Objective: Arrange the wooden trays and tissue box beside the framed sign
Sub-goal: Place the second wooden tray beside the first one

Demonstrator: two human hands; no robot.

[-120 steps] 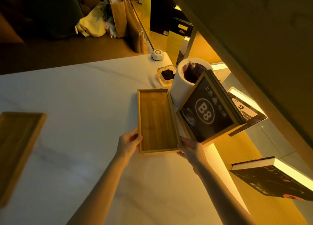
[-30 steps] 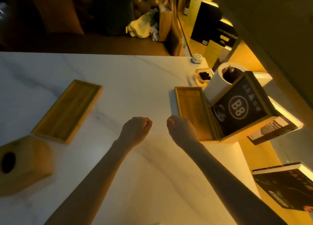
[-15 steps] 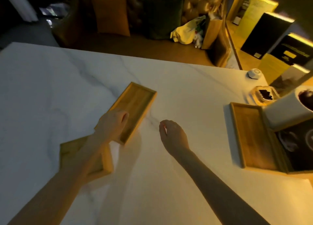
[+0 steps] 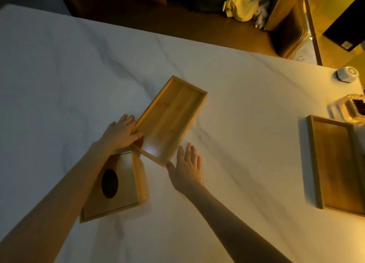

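Note:
A wooden tray (image 4: 169, 118) lies at an angle in the middle of the white table. My left hand (image 4: 120, 133) grips its near left corner, thumb over the rim. My right hand (image 4: 186, 166) is open with fingers spread, its thumb touching the tray's near right corner. A wooden tissue box (image 4: 116, 185) with a dark oval hole sits just below the tray, partly under my left forearm. A second wooden tray (image 4: 335, 165) lies at the right edge of the view. The framed sign is out of view.
A glass dish with dark contents (image 4: 355, 109) and a small white round device (image 4: 347, 75) sit at the table's far right. Beyond the table's far edge are a dark sofa, a pale bag (image 4: 243, 3) and a paper bag (image 4: 284, 9).
My view has swung left, so the sign and white roll have left the frame. My left hand took hold of the middle tray's corner and my right hand opened beside it.

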